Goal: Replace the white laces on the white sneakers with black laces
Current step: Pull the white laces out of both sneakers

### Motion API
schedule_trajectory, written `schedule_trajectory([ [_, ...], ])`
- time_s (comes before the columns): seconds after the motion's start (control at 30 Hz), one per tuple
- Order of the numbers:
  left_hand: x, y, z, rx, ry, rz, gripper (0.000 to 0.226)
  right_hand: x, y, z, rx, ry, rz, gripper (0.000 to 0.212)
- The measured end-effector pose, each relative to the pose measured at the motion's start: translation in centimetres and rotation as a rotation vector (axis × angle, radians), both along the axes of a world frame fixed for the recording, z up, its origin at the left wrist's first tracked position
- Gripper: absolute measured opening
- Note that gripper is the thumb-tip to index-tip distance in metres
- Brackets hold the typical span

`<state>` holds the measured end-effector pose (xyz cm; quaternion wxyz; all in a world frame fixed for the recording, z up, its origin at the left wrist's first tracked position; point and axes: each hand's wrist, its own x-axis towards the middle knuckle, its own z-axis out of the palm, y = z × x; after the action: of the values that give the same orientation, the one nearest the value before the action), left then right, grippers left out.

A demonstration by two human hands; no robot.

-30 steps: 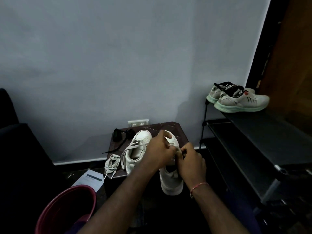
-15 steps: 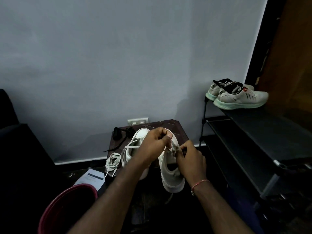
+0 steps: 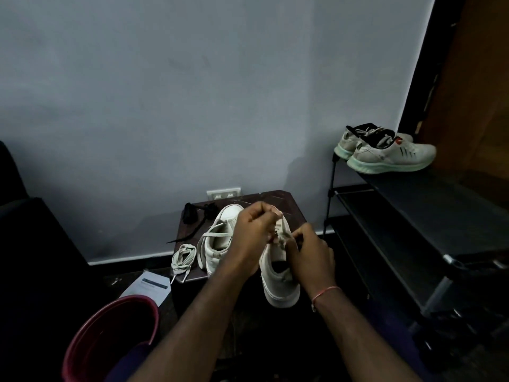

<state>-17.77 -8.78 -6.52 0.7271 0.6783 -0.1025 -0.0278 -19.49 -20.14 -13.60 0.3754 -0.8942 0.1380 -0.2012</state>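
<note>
Bench (image 3: 286, 201) carrying white sneaker (image 3: 278, 274) at front edge. Am judging unlacing step underway. Left hand (image 3: 252, 235) pinching white lace (image 3: 278, 226) above tongue; right hand (image 3: 311, 257) pinching same lace at eyelets. Next: freeing lace fully, then fetching black laces (image 3: 192, 213) at bench rear.

Home entryway: shoe rack (image 3: 429, 216), wall socket (image 3: 223, 193)

Left hand (image 3: 252, 230) and right hand (image 3: 308, 253) pinch the white lace (image 3: 281, 235) on the near sneaker (image 3: 278, 277).
</note>
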Motion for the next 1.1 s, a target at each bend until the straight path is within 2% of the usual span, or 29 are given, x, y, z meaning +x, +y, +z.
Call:
schedule_trajectory([
  [0.03,0.4,0.2,-0.2,0.144,-0.031,0.056,0.015,0.2,0.1,-0.1,0.003,-0.003,-0.001,0.017],
  [0.1,1.3,0.6,-1.2,0.707,-0.154,0.102,0.012,0.3,0.2,-0.3,0.005,0.006,-0.007,0.016],
  [0.13,1.6,0.7,-1.9,0.904,-0.194,0.088,0.013,0.4,0.2,-0.3,0.004,0.01,-0.016,0.015],
  [0.23,1.9,0.3,-2.9,1.095,-0.26,0.093,0.014,0.4,0.3,-0.2,-0.005,0.007,-0.017,0.013],
  [0.3,2.1,0.0,-2.8,1.109,-0.296,0.073,0.019,0.4,0.2,-0.1,-0.012,0.02,-0.008,0.014],
  [0.33,2.0,0.0,-2.7,0.989,-0.268,0.025,0.021,0.4,0.1,-0.1,-0.013,0.023,-0.004,0.015],
  [0.37,1.6,0.0,-2.3,0.767,-0.196,-0.044,0.022,0.3,0.0,-0.2,-0.012,0.015,0.003,0.018],
  [0.43,0.5,0.3,-1.2,0.15,-0.007,-0.214,0.02,0.1,-0.1,-0.5,-0.017,-0.016,0.009,0.026],
  [0.47,0.1,0.6,-0.7,-0.075,0.032,-0.28,0.018,0.0,-0.1,-0.6,-0.017,-0.023,0.007,0.031],
  [0.5,0.0,0.8,-0.4,-0.159,0.023,-0.306,0.016,0.0,-0.1,-0.7,-0.013,-0.027,0.005,0.033],
  [0.53,-0.1,1.1,-0.2,-0.133,-0.007,-0.304,0.016,0.0,0.0,-0.8,-0.004,-0.026,0.004,0.032],
  [0.63,0.0,1.2,-0.5,0.137,-0.074,-0.249,0.014,0.4,0.0,-0.8,0.005,-0.026,0.0,0.026],
  [0.73,-0.2,0.7,-1.2,0.148,0.019,-0.283,0.015,0.4,-0.1,-0.6,0.015,0.004,0.008,0.018],
  [0.8,0.1,0.0,-1.6,0.25,0.04,-0.192,0.017,0.4,-0.2,-0.9,0.019,-0.002,0.004,0.02],
  [0.9,0.7,-0.4,-2.1,0.582,-0.123,0.11,0.012,0.3,0.0,-1.1,0.016,-0.023,0.009,0.022],
  [1.03,0.8,-0.5,-3.1,1.154,-0.396,0.166,0.019,0.5,0.0,-1.3,0.02,-0.019,-0.014,0.022],
  [1.1,0.6,-0.6,-2.8,1.261,-0.42,0.181,0.017,0.5,0.0,-1.3,0.014,-0.015,-0.008,0.021],
])
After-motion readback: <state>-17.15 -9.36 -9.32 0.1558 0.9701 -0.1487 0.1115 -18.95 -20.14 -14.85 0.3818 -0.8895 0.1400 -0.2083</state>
